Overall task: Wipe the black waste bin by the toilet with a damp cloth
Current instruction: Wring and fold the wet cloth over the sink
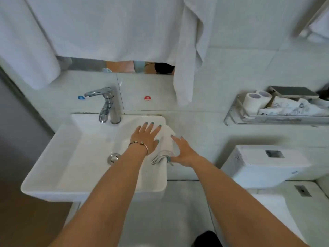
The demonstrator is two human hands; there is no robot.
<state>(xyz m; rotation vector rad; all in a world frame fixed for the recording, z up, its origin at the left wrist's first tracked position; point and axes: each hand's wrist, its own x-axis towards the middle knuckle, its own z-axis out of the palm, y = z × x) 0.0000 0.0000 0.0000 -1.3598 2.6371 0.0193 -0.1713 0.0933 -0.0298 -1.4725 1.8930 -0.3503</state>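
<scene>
A dark rounded object [208,238], cut off by the bottom edge of the view, sits on the pale floor between the basin and the toilet; whether it is the black waste bin cannot be told. Two bare forearms extend from the bottom edge toward the right rim of the white rectangular ceramic basin [58,168]. A round chrome drain plug [114,158] sits in the basin floor, left of the left forearm. A folded white cloth [164,145] lies draped over the right rim of the basin, near its far right corner. The left hand [146,137], with a thin gold bracelet [139,144] at the wrist, rests palm down on the cloth with fingers straight and spread, gripping nothing. The right hand [183,152] lies against the right side of the cloth, fingers extended along it and the thumb hooked at the near folded edge; its hold is light and a firm grip cannot be confirmed. To the right, the white toilet cistern [263,164] with a square chrome flush button stands against the tiled wall. A chrome single-lever tap [105,102] is mounted at the far edge of the basin. On the wall to the right, a chrome wire shelf [236,111] carries two white toilet paper rolls [256,100] and printed packets. White towels [188,56] hang above the basin.
</scene>
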